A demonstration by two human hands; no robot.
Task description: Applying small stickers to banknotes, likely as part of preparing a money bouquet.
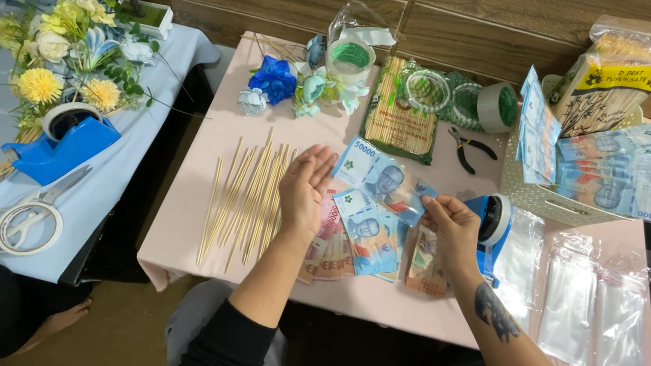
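While our right hand (451,226) pinches a blue banknote (382,182) and our left hand (304,181) hangs open beside it, we judge it needs steadying next above the wooden skewers (243,196).

Clear skewer bag (621,77), yellow label (625,76), far right.

Single head-worn view, looking steeply down from above, close over a pink table (194,188), facing the wooden wall (490,26)
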